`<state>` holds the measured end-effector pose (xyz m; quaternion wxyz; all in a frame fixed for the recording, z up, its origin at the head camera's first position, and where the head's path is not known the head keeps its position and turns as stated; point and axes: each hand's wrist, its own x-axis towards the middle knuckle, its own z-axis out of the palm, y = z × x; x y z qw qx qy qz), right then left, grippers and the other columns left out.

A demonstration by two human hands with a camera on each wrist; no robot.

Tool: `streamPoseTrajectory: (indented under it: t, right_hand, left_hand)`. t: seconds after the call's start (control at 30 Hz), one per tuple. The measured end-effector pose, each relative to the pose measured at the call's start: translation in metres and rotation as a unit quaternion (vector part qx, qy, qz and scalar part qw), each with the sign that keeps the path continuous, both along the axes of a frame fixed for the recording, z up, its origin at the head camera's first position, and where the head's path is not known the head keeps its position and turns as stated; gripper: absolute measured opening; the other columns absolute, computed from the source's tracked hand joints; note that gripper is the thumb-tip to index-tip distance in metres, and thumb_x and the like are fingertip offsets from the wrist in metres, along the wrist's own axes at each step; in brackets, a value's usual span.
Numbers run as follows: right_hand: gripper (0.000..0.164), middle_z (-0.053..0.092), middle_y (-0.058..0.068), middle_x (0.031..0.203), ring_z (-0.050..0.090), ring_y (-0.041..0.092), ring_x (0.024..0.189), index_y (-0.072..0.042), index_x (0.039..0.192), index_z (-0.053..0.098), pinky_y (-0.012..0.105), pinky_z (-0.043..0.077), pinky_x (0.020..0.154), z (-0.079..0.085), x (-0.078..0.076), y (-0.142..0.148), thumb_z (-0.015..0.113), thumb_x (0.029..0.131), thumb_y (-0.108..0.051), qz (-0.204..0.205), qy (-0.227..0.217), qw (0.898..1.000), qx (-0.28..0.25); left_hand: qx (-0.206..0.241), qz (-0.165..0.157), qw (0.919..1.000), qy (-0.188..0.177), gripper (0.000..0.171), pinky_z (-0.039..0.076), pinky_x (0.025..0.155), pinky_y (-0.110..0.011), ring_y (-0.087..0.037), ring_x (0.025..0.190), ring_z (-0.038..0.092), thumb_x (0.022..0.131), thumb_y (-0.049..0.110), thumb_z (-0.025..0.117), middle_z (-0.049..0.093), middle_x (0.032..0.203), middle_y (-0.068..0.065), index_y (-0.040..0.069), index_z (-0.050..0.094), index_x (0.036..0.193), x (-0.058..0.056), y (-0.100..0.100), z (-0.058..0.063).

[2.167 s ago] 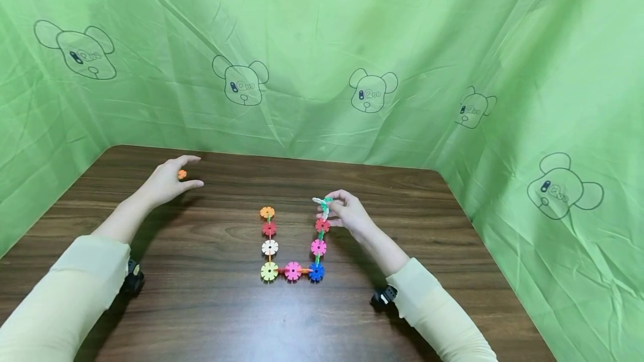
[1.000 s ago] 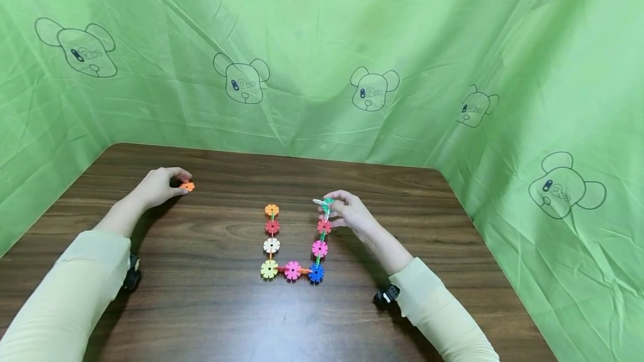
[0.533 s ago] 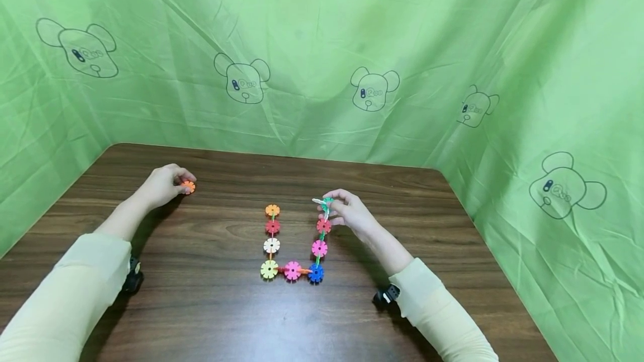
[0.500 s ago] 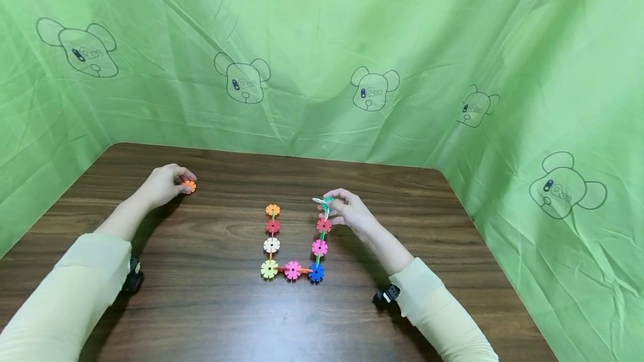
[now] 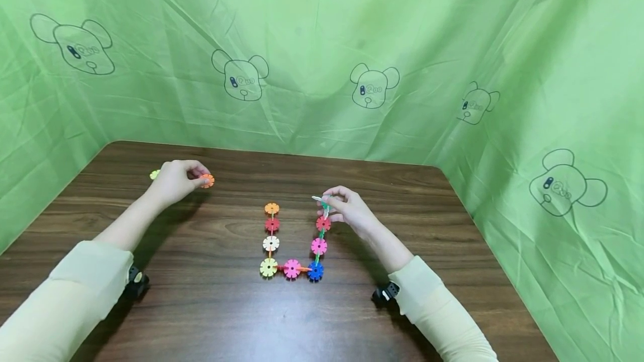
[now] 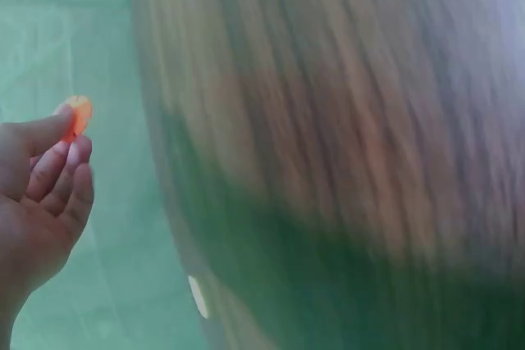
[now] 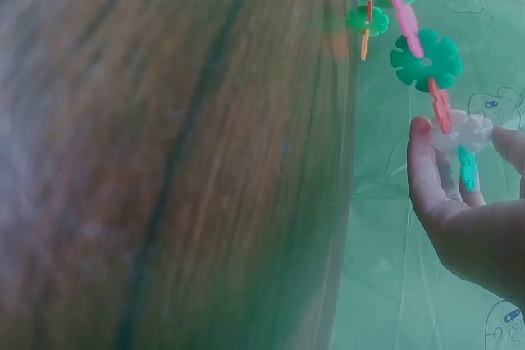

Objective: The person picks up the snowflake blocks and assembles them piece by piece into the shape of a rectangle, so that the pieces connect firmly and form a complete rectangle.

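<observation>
Between thumb and fingers, my left hand pinches an orange snowflake disc, also seen at the fingertips in the left wrist view. A U-shaped chain of interlocked snowflake discs lies in front of me, with a yellow-green disc and a blue disc at its near corners. An orange disc ends its left arm. My right hand holds the far end of the right arm, its fingers around a white disc; a teal disc joins below it in the right wrist view.
A loose yellow-green disc lies on the wooden table just behind my left hand. Green cloth with printed bear heads hangs along the table's far and side edges. Each wrist wears a black camera.
My left hand closes from spread fingers onto the orange disc, then carries it to the right. A yellow-green disc comes into view behind it. My right hand keeps its hold on the chain.
</observation>
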<state>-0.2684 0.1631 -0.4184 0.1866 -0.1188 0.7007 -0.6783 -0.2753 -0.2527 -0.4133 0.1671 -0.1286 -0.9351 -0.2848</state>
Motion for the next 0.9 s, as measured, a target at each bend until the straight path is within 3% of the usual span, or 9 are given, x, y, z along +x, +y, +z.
streamPoseTrajectory:
  t: [0.17, 0.4, 0.5, 0.7, 0.9]
  right_hand:
    - [0.035, 0.058, 0.028, 0.116, 0.068, 0.027, 0.090, 0.005, 0.121, 0.047, 0.029, 0.056, 0.069, 0.002, 0.001, -0.001, 0.057, 0.095, -0.016, -0.004, -0.002, 1.000, 0.000]
    - [0.039, 0.053, 0.033, 0.123, 0.068, 0.022, 0.089, 0.007, 0.125, 0.048, 0.026, 0.055, 0.068, 0.005, 0.002, -0.002, 0.057, 0.095, -0.015, -0.011, -0.011, 1.000, 0.010]
    - [0.037, 0.058, 0.029, 0.119, 0.068, 0.024, 0.090, 0.006, 0.122, 0.052, 0.025, 0.055, 0.068, 0.006, 0.002, -0.003, 0.059, 0.094, -0.017, -0.016, -0.008, 1.000, 0.016]
    - [0.032, 0.069, 0.008, 0.098, 0.066, 0.031, 0.096, 0.004, 0.113, 0.058, 0.024, 0.054, 0.066, 0.007, 0.001, -0.004, 0.062, 0.093, -0.021, -0.020, -0.004, 1.000, 0.023]
    - [0.027, 0.069, 0.007, 0.096, 0.064, 0.034, 0.100, 0.002, 0.108, 0.061, 0.024, 0.055, 0.067, 0.007, 0.001, -0.006, 0.062, 0.092, -0.020, -0.017, 0.000, 1.000, 0.024]
  left_hand:
    - [0.028, 0.006, 0.9995, 0.017, 0.006, 0.044, 0.056, -0.019, -0.007, 0.062, 0.061, 0.082, 0.019, 0.074, 0.070, 0.075, -0.001, 0.013, 0.072, 0.084, 0.005, 0.023, 0.012]
    - [0.071, 0.012, 0.9971, 0.021, 0.008, 0.046, 0.053, -0.019, -0.010, 0.063, 0.062, 0.083, 0.019, 0.073, 0.070, 0.075, -0.003, 0.012, 0.072, 0.086, 0.016, 0.058, 0.026]
    - [0.090, 0.005, 0.9956, 0.023, 0.009, 0.048, 0.052, -0.020, -0.012, 0.061, 0.064, 0.084, 0.019, 0.072, 0.071, 0.073, -0.004, 0.010, 0.072, 0.086, 0.023, 0.074, 0.031]
    - [0.127, -0.017, 0.9917, 0.015, 0.010, 0.050, 0.052, -0.020, -0.013, 0.061, 0.065, 0.083, 0.015, 0.073, 0.071, 0.075, -0.005, 0.008, 0.071, 0.089, 0.035, 0.106, 0.034]
    - [0.170, -0.031, 0.9848, -0.014, 0.010, 0.051, 0.053, -0.022, -0.014, 0.062, 0.065, 0.081, 0.013, 0.074, 0.072, 0.078, -0.006, 0.007, 0.071, 0.089, 0.040, 0.130, 0.027]
